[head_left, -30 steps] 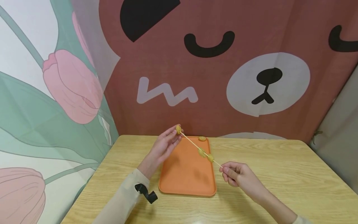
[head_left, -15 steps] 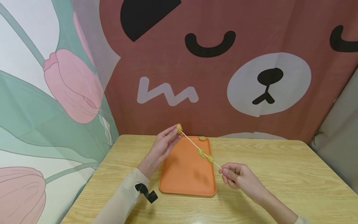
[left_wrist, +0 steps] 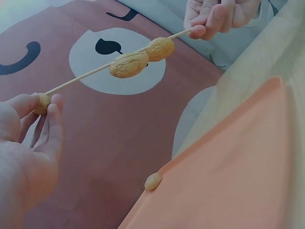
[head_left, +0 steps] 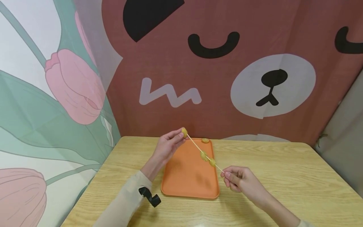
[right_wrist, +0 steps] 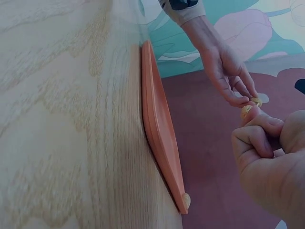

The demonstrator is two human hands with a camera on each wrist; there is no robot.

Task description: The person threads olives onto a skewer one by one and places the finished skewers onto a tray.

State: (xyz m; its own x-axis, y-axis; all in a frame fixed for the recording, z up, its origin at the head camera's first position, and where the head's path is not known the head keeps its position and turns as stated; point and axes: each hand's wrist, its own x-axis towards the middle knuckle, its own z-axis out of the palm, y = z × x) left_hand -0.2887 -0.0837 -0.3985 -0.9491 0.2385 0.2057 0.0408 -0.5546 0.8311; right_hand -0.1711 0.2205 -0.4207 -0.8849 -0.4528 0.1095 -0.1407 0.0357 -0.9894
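My left hand [head_left: 167, 146] pinches a wrinkled golden oval piece [head_left: 184, 132] at the far end of a thin wooden skewer [head_left: 194, 143]. Thumb and fingers lie on either side of this piece in the left wrist view. Two more such pieces, a larger one [left_wrist: 129, 65] and a smaller one [left_wrist: 160, 49], sit side by side on the skewer nearer the other end. That end is pinched by my right hand [head_left: 245, 183], between thumb and fingers. The skewer slants in the air over an orange tray [head_left: 193, 184].
A loose golden oval piece [head_left: 205, 140] lies at the tray's far right edge. The tray stands on a wood-grain table [head_left: 272, 170]. Behind the table hangs a curtain [head_left: 215, 104] with a bear print. A black strap [head_left: 149, 196] sticks out from my left sleeve.
My left hand has shifted slightly right with its piece, now a little closer to the two others on the skewer. My right hand has moved slightly left; both grips stay the same.
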